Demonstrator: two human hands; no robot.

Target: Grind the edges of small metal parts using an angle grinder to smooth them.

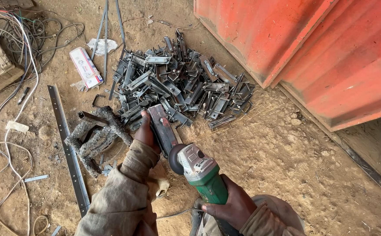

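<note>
One metal bracket (163,128), dark steel with a reddish face, lies on the dirt ground (286,166) at the near edge of the bracket pile (181,83).

- Left hand (146,131): clenched on the bracket's left edge, pinning it in place; sleeve khaki.
- Right hand (232,205): wrapped tight around the green body of the angle grinder (199,168), nearer the wearer than the pile.
- Angle grinder: grey gear head, dark disc touching the near end of the bracket.
- Bracket pile: many similar dark steel pieces heaped loosely, just beyond the held bracket.
- Welded stand (95,133): rough, slag-crusted, left of the pile, just beside the left hand.
- Flat perforated bar (68,148): long, left of the stand.
- Carton (86,67): small, white and red, left of the pile.
- Steel strips (105,30): thin, beyond the pile's left end.
- Cables (20,39): white and grey, tangled, far left of the pile.
- Red container wall (313,48): corrugated, right of the pile.
</note>
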